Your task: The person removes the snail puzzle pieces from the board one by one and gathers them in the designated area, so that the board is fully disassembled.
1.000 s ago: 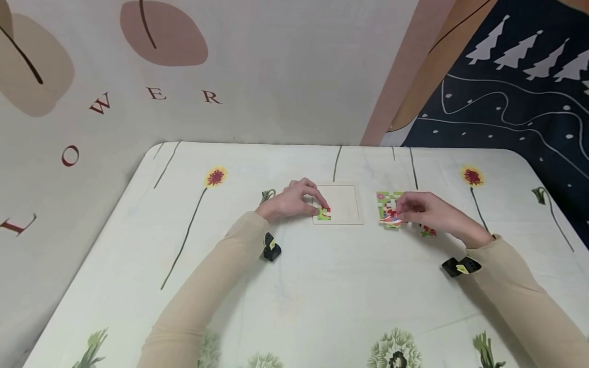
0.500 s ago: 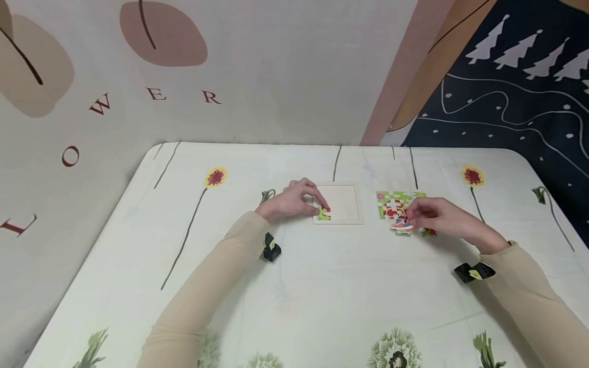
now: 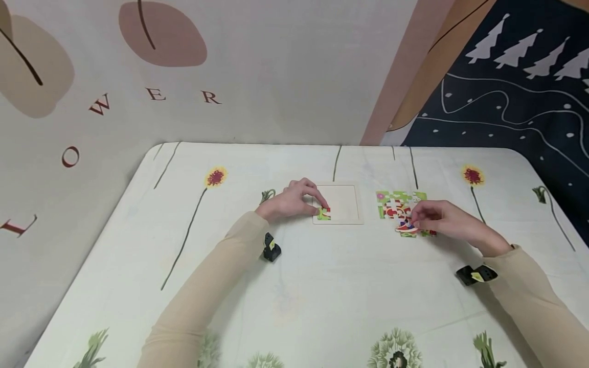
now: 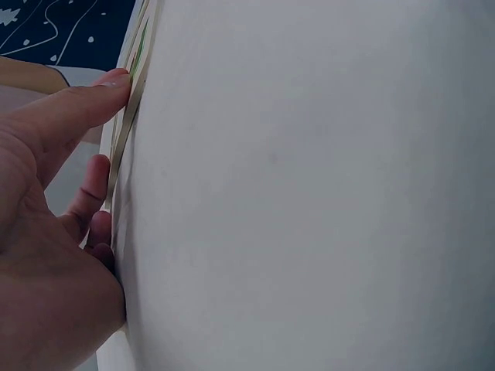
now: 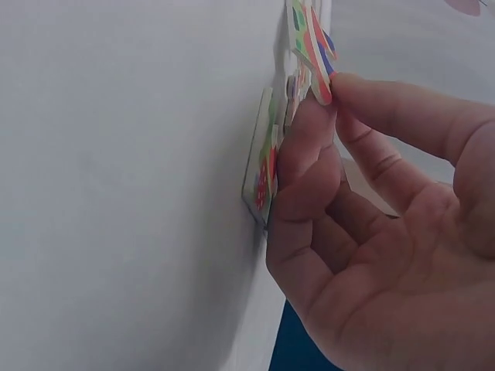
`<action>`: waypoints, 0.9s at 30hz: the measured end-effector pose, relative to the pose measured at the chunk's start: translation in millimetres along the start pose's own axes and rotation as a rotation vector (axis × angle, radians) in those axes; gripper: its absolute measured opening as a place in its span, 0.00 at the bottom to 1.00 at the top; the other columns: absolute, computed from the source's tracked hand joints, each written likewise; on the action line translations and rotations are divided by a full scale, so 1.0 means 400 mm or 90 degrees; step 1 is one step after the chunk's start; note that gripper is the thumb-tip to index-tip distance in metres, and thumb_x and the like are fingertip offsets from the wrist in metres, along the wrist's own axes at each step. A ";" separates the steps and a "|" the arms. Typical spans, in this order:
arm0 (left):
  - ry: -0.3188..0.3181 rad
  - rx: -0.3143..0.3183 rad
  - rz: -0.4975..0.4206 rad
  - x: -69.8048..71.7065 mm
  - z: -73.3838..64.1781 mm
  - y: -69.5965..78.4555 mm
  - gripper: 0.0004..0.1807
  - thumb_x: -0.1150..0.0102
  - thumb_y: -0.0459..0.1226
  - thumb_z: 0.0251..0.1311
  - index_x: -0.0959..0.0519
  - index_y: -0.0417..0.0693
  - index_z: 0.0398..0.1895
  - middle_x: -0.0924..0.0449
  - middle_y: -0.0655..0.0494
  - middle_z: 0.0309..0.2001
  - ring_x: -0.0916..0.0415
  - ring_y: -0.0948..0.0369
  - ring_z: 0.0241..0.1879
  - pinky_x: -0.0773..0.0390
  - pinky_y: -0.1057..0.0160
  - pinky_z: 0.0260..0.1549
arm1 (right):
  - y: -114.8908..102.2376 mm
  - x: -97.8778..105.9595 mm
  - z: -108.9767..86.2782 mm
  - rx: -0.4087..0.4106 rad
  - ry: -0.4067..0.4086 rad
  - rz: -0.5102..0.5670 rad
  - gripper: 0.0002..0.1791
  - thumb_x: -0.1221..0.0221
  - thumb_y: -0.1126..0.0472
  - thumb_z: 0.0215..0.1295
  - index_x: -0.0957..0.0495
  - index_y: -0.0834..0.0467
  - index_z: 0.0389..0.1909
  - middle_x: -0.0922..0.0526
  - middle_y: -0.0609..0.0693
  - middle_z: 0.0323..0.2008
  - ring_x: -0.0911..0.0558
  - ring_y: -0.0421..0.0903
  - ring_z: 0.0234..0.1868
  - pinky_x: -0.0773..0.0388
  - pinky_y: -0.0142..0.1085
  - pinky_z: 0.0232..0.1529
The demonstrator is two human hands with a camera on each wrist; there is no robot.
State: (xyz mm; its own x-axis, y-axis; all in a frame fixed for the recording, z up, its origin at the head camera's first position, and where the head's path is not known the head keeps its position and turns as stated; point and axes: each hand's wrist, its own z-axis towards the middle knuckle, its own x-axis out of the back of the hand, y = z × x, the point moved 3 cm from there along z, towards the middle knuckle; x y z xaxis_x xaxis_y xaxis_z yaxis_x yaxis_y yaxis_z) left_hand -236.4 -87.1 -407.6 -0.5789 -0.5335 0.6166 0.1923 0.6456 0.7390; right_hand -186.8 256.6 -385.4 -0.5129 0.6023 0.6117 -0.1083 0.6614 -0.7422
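In the head view my left hand (image 3: 294,199) rests at the left edge of a pale puzzle board (image 3: 342,202). Its thumb and index fingertip touch a green and red puzzle piece (image 3: 324,214) in the board's lower left corner. In the left wrist view the left hand (image 4: 62,147) touches the thin board edge (image 4: 128,131). My right hand (image 3: 444,220) pinches a blue, red and white puzzle piece (image 3: 404,227) between thumb and finger, tilted off the table in the right wrist view (image 5: 315,58). Beneath and behind it lie several joined pieces (image 3: 391,204).
More pieces, among them a red and green one (image 5: 265,174), lie partly hidden beside the right hand. The white tablecloth (image 3: 322,291) has printed flowers. A wall hanging (image 3: 285,76) rises behind the table's back edge.
My right hand has moved to the right and slightly nearer, carrying the pinched piece with it, which uncovers more of the pieces at its left. The left hand stays put.
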 end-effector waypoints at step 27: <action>0.000 -0.002 0.003 0.000 0.000 0.002 0.11 0.34 0.37 0.59 0.13 0.56 0.46 0.33 0.52 0.63 0.47 0.48 0.67 0.49 0.41 0.69 | 0.016 -0.006 0.019 -0.011 0.020 -0.065 0.03 0.40 0.66 0.65 0.19 0.61 0.38 0.22 0.51 0.38 0.30 0.40 0.37 0.33 0.32 0.37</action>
State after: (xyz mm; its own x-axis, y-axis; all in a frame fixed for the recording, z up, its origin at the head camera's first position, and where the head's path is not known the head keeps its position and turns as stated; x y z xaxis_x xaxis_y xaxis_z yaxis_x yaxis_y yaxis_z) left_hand -236.3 -86.6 -406.9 -0.5774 -0.5307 0.6204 0.1976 0.6464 0.7369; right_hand -192.7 256.1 -393.6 -0.4735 0.5450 0.6920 -0.1442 0.7271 -0.6713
